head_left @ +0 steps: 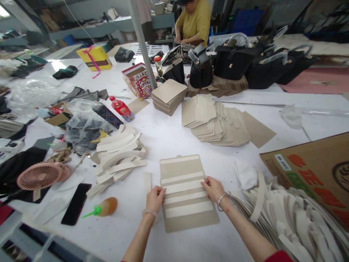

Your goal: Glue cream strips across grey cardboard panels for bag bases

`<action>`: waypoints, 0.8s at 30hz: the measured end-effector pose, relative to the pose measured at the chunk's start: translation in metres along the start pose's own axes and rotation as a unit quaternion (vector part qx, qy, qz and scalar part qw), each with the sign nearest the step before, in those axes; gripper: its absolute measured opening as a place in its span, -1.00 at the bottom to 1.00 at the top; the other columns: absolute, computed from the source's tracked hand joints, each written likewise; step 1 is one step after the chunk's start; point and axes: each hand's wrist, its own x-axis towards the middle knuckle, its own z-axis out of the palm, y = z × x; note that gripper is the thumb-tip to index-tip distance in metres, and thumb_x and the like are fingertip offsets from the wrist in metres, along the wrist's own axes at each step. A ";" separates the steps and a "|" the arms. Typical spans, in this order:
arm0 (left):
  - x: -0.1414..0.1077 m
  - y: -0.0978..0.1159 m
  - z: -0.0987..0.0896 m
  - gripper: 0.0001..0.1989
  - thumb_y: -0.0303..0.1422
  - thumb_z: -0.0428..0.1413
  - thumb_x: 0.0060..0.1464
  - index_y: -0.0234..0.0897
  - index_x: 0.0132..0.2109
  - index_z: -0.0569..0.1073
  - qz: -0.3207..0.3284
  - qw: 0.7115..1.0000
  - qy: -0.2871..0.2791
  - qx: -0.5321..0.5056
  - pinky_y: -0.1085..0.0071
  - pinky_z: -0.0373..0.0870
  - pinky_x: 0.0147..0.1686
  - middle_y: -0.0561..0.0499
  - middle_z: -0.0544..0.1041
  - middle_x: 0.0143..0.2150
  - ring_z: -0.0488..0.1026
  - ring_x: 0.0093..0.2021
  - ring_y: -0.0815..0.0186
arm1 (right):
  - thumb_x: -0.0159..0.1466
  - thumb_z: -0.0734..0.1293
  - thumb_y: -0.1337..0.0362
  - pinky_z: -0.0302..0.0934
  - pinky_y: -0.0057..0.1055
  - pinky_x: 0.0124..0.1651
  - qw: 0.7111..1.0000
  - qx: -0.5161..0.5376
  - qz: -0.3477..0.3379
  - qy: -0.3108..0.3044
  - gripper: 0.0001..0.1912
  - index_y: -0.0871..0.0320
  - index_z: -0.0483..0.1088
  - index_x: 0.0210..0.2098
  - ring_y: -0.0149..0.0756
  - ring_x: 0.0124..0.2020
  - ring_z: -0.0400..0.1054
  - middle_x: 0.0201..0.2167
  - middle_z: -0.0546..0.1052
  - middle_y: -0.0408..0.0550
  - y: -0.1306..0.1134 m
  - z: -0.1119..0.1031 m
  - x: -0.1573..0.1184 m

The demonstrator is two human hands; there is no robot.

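Observation:
A flat beige board (191, 222) with rounded corners lies on the white table before me, with several white strips across it. One white strip (183, 187) spans its middle. My left hand (155, 200) pinches this strip's left end at the board's left edge. At the right edge, the fingers of my right hand (215, 189) are closed on the other end. A loose pale strip (148, 182) lies just beyond my left hand. Left of the board is a heap of cut strips (120, 156); a larger bundle of strips (294, 218) lies right of my right arm.
Stacked beige boards (201, 116) and a squarer stack (170, 92) stand farther back. A glue bottle (109, 206), phone (76, 203) and pink fan (40, 176) lie left. A cardboard box (321, 167) is right. Black handbags (231, 62) stand behind; a person (195, 22) works beyond.

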 end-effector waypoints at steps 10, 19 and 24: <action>-0.003 0.006 -0.001 -0.74 -0.16 -0.04 0.03 -0.25 -0.43 0.32 0.011 1.000 -0.002 0.028 0.50 0.24 -0.55 0.11 0.41 -0.64 0.37 -0.61 0.40 | 0.16 0.19 0.15 -0.03 -0.52 -0.47 1.000 -0.003 -0.007 0.005 -0.75 0.13 0.26 -0.57 -0.39 -0.59 0.27 -0.69 0.41 -0.17 -0.003 -0.002 -0.002; -0.007 0.011 0.000 -0.75 -0.16 -0.06 0.04 -0.24 -0.42 0.31 0.034 0.997 0.011 0.068 0.50 0.19 -0.52 0.12 0.40 -0.63 0.36 -0.61 0.40 | 0.16 0.18 0.16 -0.02 -0.50 -0.47 1.000 -0.001 -0.012 0.005 -0.76 0.12 0.25 -0.57 -0.39 -0.60 0.26 -0.72 0.38 -0.19 -0.002 -0.002 -0.001; -0.007 0.008 -0.001 -0.75 -0.17 -0.06 0.05 -0.25 -0.41 0.32 0.047 0.994 0.016 0.095 0.51 0.16 -0.51 0.09 0.42 -0.60 0.36 -0.57 0.40 | 0.16 0.19 0.16 -0.03 -0.50 -0.48 1.000 -0.002 -0.008 0.002 -0.76 0.12 0.24 -0.58 -0.39 -0.61 0.26 -0.73 0.37 -0.19 -0.002 -0.001 -0.001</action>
